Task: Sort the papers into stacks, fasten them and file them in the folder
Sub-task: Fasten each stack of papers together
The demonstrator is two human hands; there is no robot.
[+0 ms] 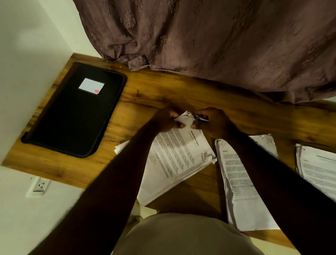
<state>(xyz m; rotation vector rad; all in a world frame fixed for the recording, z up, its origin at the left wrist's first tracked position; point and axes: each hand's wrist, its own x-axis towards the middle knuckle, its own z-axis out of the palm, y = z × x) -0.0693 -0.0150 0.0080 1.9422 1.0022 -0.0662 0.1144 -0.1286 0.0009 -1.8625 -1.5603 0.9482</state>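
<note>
My left grip (165, 120) is pinched on the crumpled far corner of the report stack (177, 156), which lies mid-table and runs back toward the near edge. My right grip (213, 122) is curled round a small dark-blue tool (201, 119) held at that same corner — stapler or clip, I cannot tell. Toward the right end of the wooden table (150, 92) lie the middle stack (239, 182), partly under my right forearm, and the right stack (331, 174) beside it — while the black folder (75, 114) lies closed in the far left corner and a brown curtain (216, 33) drapes the far edge.
</note>
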